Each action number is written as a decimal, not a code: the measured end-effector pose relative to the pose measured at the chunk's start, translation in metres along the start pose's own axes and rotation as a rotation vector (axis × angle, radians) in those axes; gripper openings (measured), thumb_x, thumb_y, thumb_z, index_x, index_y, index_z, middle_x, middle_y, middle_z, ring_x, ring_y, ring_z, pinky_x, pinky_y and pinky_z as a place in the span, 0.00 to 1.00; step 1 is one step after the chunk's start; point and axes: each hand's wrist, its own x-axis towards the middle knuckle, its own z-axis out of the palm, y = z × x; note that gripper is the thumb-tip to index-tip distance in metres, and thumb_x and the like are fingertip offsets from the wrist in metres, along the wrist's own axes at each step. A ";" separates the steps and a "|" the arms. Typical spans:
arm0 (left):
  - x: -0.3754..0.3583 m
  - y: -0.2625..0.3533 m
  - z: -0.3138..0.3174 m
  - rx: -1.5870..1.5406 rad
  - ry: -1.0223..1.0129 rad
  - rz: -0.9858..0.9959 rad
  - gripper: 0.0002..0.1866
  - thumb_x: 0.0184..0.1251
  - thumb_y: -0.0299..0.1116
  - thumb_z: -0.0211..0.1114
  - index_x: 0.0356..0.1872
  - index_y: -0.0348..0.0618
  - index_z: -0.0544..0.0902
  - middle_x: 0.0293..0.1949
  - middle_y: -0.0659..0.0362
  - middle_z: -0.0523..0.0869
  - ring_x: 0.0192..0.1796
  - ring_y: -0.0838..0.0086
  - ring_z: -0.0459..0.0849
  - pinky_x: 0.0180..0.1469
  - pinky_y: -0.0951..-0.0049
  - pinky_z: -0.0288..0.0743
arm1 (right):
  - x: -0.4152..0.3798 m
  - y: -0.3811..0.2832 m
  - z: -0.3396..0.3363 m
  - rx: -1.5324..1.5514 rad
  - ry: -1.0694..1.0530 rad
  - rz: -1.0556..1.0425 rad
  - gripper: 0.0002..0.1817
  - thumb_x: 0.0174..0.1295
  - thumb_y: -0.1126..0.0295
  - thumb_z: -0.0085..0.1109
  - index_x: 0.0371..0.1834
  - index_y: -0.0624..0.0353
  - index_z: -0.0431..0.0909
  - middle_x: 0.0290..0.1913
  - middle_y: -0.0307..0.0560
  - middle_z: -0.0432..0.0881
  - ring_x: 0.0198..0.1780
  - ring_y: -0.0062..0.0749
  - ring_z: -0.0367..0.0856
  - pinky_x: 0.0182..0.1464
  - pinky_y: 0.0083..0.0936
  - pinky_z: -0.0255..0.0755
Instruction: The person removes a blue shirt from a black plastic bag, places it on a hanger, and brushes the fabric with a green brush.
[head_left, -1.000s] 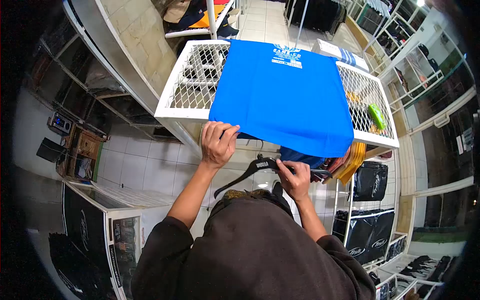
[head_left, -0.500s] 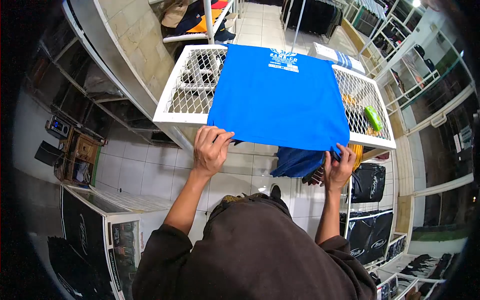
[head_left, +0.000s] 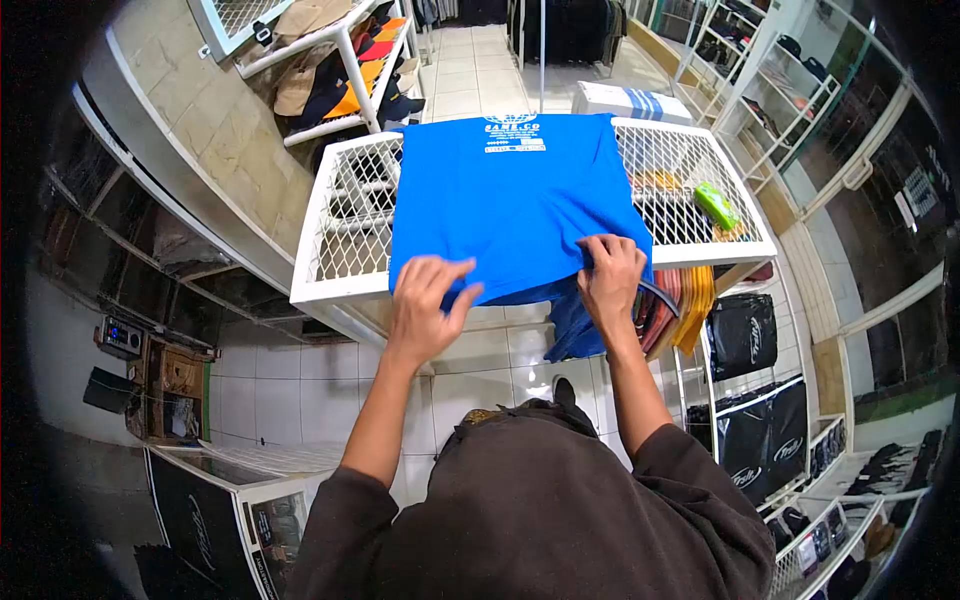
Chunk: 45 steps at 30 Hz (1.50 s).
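A bright blue T-shirt [head_left: 500, 210] with white lettering near its far edge lies across a white mesh-topped rack [head_left: 340, 287]. Its near edge hangs over the front. My left hand [head_left: 425, 308] is at the shirt's near left part, thumb and fingers apart, slightly blurred. At the near right part, my right hand [head_left: 612, 282] has its fingers closed on the cloth, which creases around them. The fingertips of that hand are partly hidden by the hand itself.
On the mesh at right lies a green packet [head_left: 716, 205]. A white box with blue stripes [head_left: 632, 103] stands behind the rack. Caps [head_left: 365, 75] fill a shelf at the far left. Yellow and striped garments [head_left: 690, 305] hang below the rack's right side.
My left hand has opened off the shirt's near left corner. My right hand has moved inward and forward from the right corner, and the cloth there has gathered into creases.
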 end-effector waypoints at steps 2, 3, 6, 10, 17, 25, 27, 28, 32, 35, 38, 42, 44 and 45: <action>0.026 -0.016 0.020 0.008 0.015 -0.045 0.13 0.64 0.36 0.74 0.47 0.44 0.89 0.40 0.57 0.86 0.48 0.58 0.82 0.56 0.59 0.74 | -0.001 0.003 -0.001 -0.063 0.108 -0.037 0.23 0.45 0.81 0.61 0.49 0.53 0.82 0.44 0.49 0.85 0.50 0.54 0.79 0.55 0.37 0.70; 0.032 -0.023 0.029 0.015 0.022 -0.087 0.13 0.65 0.37 0.74 0.47 0.44 0.89 0.41 0.56 0.86 0.49 0.58 0.82 0.56 0.60 0.74 | -0.004 0.010 -0.001 -0.064 0.107 -0.047 0.23 0.45 0.81 0.61 0.49 0.53 0.82 0.44 0.49 0.85 0.50 0.54 0.79 0.55 0.37 0.70; 0.028 -0.056 0.052 0.031 -0.077 -0.125 0.11 0.66 0.38 0.73 0.44 0.44 0.90 0.43 0.56 0.86 0.50 0.58 0.81 0.55 0.59 0.75 | -0.003 0.032 -0.010 0.050 0.126 0.051 0.23 0.45 0.83 0.61 0.47 0.54 0.80 0.36 0.53 0.84 0.36 0.55 0.82 0.42 0.43 0.75; 0.028 -0.051 0.053 0.064 -0.090 -0.174 0.09 0.67 0.38 0.72 0.42 0.46 0.90 0.42 0.56 0.85 0.49 0.57 0.80 0.53 0.57 0.73 | 0.002 0.058 -0.058 0.054 -0.086 0.004 0.20 0.46 0.83 0.64 0.44 0.54 0.79 0.36 0.53 0.86 0.34 0.56 0.86 0.35 0.46 0.77; 0.022 -0.045 0.062 0.209 0.007 -0.260 0.09 0.69 0.37 0.69 0.44 0.48 0.87 0.42 0.55 0.83 0.49 0.58 0.80 0.51 0.57 0.71 | -0.022 0.108 -0.085 -0.297 0.027 0.328 0.20 0.51 0.80 0.62 0.50 0.56 0.82 0.45 0.58 0.85 0.47 0.61 0.85 0.50 0.49 0.78; 0.018 -0.039 0.065 0.310 0.075 -0.365 0.10 0.67 0.39 0.71 0.44 0.47 0.88 0.43 0.56 0.83 0.49 0.59 0.80 0.51 0.57 0.71 | -0.060 0.102 -0.110 0.024 -0.246 0.426 0.17 0.57 0.69 0.69 0.50 0.57 0.85 0.44 0.54 0.85 0.45 0.50 0.86 0.51 0.41 0.79; 0.021 -0.032 0.055 0.224 0.151 -0.207 0.13 0.66 0.43 0.73 0.43 0.46 0.88 0.45 0.56 0.84 0.49 0.59 0.79 0.51 0.58 0.70 | -0.051 0.092 -0.127 0.137 -0.343 0.283 0.24 0.54 0.64 0.78 0.53 0.62 0.86 0.47 0.57 0.86 0.50 0.46 0.86 0.55 0.36 0.79; 0.023 -0.028 0.052 0.199 0.159 -0.191 0.15 0.65 0.45 0.74 0.41 0.45 0.89 0.44 0.56 0.85 0.48 0.60 0.80 0.50 0.59 0.70 | -0.041 0.083 -0.130 0.177 -0.280 0.281 0.24 0.55 0.64 0.78 0.53 0.62 0.86 0.47 0.56 0.86 0.49 0.45 0.87 0.55 0.36 0.79; 0.034 -0.022 0.053 0.158 0.079 -0.200 0.16 0.68 0.45 0.73 0.33 0.42 0.87 0.35 0.55 0.84 0.42 0.59 0.81 0.47 0.58 0.73 | 0.005 0.052 -0.099 0.249 -0.150 0.277 0.20 0.61 0.65 0.75 0.54 0.61 0.86 0.46 0.55 0.87 0.46 0.42 0.89 0.52 0.34 0.81; 0.038 -0.032 0.070 0.209 0.018 -0.219 0.17 0.68 0.45 0.72 0.29 0.41 0.84 0.33 0.53 0.83 0.40 0.57 0.82 0.44 0.56 0.74 | 0.032 0.053 -0.038 0.344 -0.170 0.022 0.12 0.64 0.66 0.72 0.44 0.62 0.87 0.41 0.56 0.86 0.43 0.50 0.88 0.46 0.37 0.81; 0.038 -0.031 0.074 0.269 -0.011 -0.231 0.18 0.66 0.47 0.73 0.32 0.41 0.81 0.34 0.52 0.83 0.40 0.55 0.82 0.43 0.55 0.75 | 0.048 0.051 -0.005 0.174 -0.283 -0.013 0.12 0.61 0.64 0.73 0.40 0.61 0.86 0.36 0.57 0.84 0.40 0.55 0.84 0.45 0.44 0.79; 0.037 -0.032 0.073 0.323 -0.033 -0.277 0.21 0.64 0.51 0.74 0.39 0.41 0.82 0.38 0.51 0.83 0.44 0.55 0.82 0.48 0.55 0.75 | 0.053 0.054 0.009 0.021 -0.338 -0.010 0.20 0.55 0.59 0.78 0.45 0.59 0.85 0.41 0.59 0.83 0.47 0.56 0.82 0.51 0.47 0.78; 0.035 -0.035 0.073 0.334 -0.040 -0.296 0.23 0.64 0.53 0.73 0.42 0.41 0.83 0.40 0.51 0.84 0.46 0.55 0.82 0.50 0.55 0.75 | 0.055 0.053 0.008 -0.029 -0.327 -0.004 0.23 0.54 0.57 0.78 0.48 0.57 0.85 0.44 0.59 0.83 0.51 0.56 0.82 0.53 0.47 0.77; 0.036 -0.039 0.071 0.337 -0.052 -0.299 0.26 0.63 0.55 0.73 0.47 0.41 0.84 0.44 0.51 0.84 0.50 0.56 0.82 0.54 0.56 0.74 | 0.059 0.052 0.006 -0.047 -0.381 0.019 0.26 0.53 0.55 0.79 0.52 0.56 0.84 0.47 0.59 0.83 0.53 0.56 0.81 0.55 0.47 0.77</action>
